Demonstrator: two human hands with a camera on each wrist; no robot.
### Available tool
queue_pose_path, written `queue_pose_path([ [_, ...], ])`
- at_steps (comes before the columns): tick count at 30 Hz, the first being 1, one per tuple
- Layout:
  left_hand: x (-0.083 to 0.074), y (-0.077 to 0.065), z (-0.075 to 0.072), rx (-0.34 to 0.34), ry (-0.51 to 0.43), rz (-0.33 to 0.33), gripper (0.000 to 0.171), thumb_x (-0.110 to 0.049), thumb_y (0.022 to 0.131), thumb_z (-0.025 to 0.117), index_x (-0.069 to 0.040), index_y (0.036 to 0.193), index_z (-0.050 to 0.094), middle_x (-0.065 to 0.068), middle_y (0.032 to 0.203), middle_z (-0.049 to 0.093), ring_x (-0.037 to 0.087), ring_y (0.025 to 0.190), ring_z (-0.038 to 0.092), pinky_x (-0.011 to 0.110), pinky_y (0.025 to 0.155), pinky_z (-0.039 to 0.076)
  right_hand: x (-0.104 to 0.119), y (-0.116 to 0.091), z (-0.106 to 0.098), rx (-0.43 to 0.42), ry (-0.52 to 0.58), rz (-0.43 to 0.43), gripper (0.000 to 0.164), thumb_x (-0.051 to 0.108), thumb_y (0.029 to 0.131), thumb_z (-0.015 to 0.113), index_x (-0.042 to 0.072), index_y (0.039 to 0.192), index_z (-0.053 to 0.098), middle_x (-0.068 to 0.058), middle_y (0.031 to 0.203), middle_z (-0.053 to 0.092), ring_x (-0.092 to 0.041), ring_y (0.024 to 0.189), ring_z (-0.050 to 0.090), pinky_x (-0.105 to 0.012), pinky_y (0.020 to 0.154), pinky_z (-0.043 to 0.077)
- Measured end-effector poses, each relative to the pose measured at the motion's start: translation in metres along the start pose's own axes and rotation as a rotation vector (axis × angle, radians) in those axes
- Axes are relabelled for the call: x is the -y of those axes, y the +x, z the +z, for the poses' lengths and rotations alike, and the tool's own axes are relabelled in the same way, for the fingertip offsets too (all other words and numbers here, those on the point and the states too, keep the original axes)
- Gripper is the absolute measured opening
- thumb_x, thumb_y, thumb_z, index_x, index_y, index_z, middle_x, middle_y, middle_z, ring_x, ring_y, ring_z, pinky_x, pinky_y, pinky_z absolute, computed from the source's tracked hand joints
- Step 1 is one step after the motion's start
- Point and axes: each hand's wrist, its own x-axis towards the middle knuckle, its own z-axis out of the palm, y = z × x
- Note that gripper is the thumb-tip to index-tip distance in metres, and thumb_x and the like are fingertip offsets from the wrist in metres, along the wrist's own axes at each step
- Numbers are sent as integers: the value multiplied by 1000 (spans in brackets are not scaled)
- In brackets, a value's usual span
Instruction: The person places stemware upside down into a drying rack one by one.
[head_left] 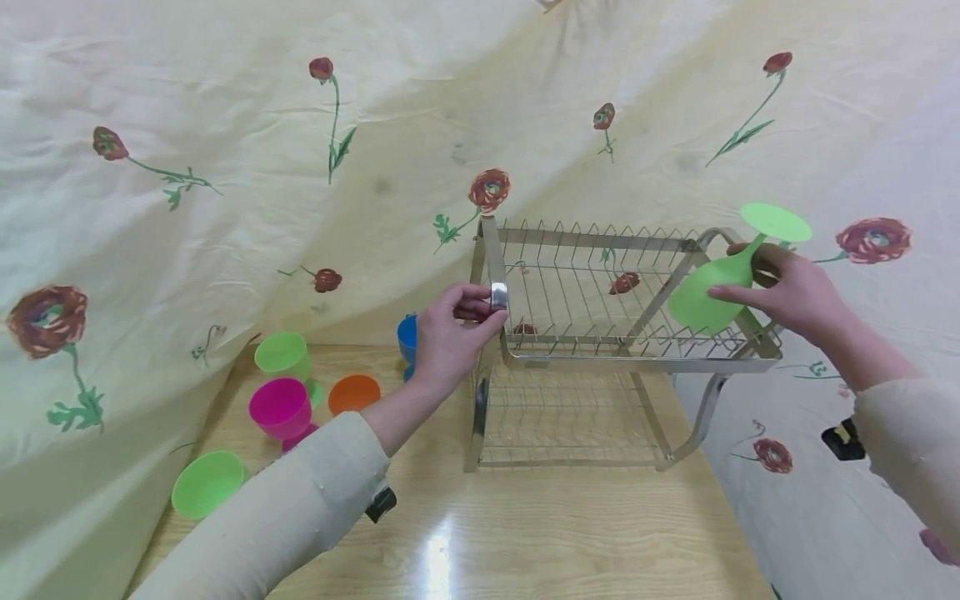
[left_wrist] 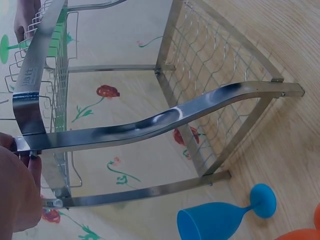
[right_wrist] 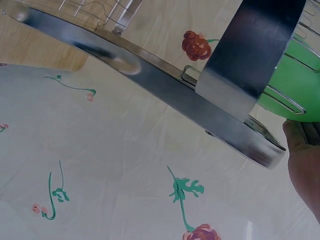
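A two-tier metal dish rack (head_left: 570, 362) stands on the wooden table. My left hand (head_left: 453, 333) grips the upper tier's left side rail, fingers and thumb around the metal. At the other end, my right hand (head_left: 798, 296) holds a light green plastic goblet (head_left: 705, 296) upside down, thumb on the bowl and fingers behind it. The goblet's round foot points up, and its bowl sits low among the wires at the upper tier's right end. In the right wrist view, the green bowl (right_wrist: 292, 82) shows behind the rack's wires.
Left of the rack stand a blue goblet (head_left: 407, 337), an orange one (head_left: 354, 393), a magenta one (head_left: 280, 408) and a green one (head_left: 282, 354). Another green cup (head_left: 208, 483) is nearer the table's left edge. Flowered cloth (head_left: 405, 167) hangs behind and at both sides.
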Motion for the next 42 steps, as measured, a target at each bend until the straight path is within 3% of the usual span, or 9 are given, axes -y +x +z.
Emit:
queue_pose_path([
  [2, 0, 1, 0, 1, 0, 3, 28, -11, 92, 86, -7, 116, 73, 6, 100, 77, 18, 93, 72, 25, 84, 64, 0, -5, -3, -11, -11, 9, 82, 44, 98, 78, -4, 154, 43, -38, 157, 43, -62, 145, 38, -72, 114, 35],
  [5, 0, 1, 0, 0, -3, 10, 28, -10, 92, 87, -7, 116, 73, 6, 100, 77, 19, 93, 72, 26, 84, 64, -2, -16, -7, -47, -10, 5, 81, 42, 99, 78, -2, 157, 42, -36, 159, 42, -54, 148, 40, -36, 121, 43],
  [8, 1, 2, 0, 0, -6, 14, 28, -10, 92, 86, -6, 116, 72, 7, 100, 77, 19, 93, 72, 26, 84, 64, -3, -31, -8, -93, 26, -8, 82, 35, 100, 79, 3, 163, 39, -28, 164, 41, -21, 154, 42, 0, 102, 37],
  [11, 1, 4, -1, 2, -10, 13, 28, -10, 92, 86, -6, 116, 72, 7, 101, 77, 19, 93, 72, 27, 85, 64, -3, -50, -6, -159, 70, -31, 78, 27, 99, 81, 7, 163, 41, -9, 164, 48, 10, 141, 44, 5, 93, 37],
  [13, 1, 4, 0, 5, -10, 10, 28, -10, 92, 86, -6, 116, 72, 7, 101, 77, 19, 94, 72, 26, 85, 64, -2, -63, -4, -201, 138, -52, 73, 18, 98, 81, 11, 161, 46, 4, 155, 54, 18, 131, 47, 4, 92, 40],
  [16, 1, 4, 0, 5, 1, 3, 28, -12, 93, 85, -7, 117, 72, 6, 101, 77, 18, 94, 72, 25, 85, 64, 3, -80, 3, -240, 254, -97, 70, 2, 95, 81, 12, 157, 51, 19, 141, 57, 17, 128, 52, 2, 92, 43],
  [20, 0, 4, 0, 0, 14, -1, 28, -13, 93, 85, -7, 117, 71, 5, 101, 76, 18, 94, 70, 25, 85, 64, 16, -97, 18, -250, 376, -158, 71, -14, 90, 78, 6, 153, 55, 22, 137, 60, 15, 126, 55, -2, 93, 46],
  [32, -1, 4, -1, 1, 24, 3, 30, -13, 92, 87, -7, 117, 71, 6, 101, 77, 19, 94, 71, 25, 84, 64, 57, -131, 80, -81, 781, -499, 78, -39, 71, 67, -17, 144, 50, -9, 148, 64, -11, 137, 60, -20, 111, 45],
  [42, 6, 0, -30, 29, 37, -15, 37, -15, 91, 88, -5, 122, 70, 10, 107, 75, 23, 100, 72, 28, 91, 63, 84, -143, 132, 13, 692, -587, 78, -30, 68, 78, -17, 141, 53, -9, 147, 65, -11, 135, 61, -18, 115, 43],
])
